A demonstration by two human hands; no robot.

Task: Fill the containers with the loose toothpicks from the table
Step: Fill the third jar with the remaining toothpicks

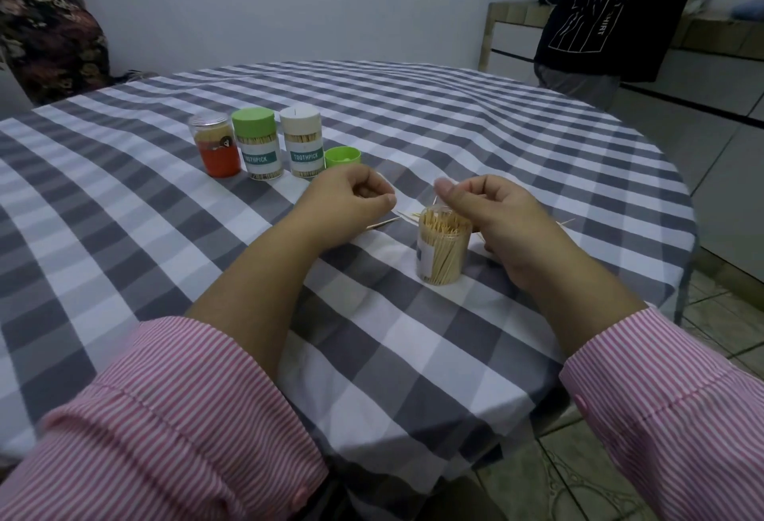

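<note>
Wooden toothpicks (386, 223) lie loose by the packed open container (444, 245); my left hand (351, 200) and right hand (492, 210) curl fingers, grip unclear. A careless nudge could topple it.

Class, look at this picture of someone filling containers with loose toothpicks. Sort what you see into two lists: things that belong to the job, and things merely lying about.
Belongs to the job:
- open container, nearly full
- loose toothpicks on the tablecloth
- green lid, off
- three capped containers: orange, green-topped, white-topped
- left hand, right hand

Lying about:
- checked tablecloth
- a person standing behind
</note>
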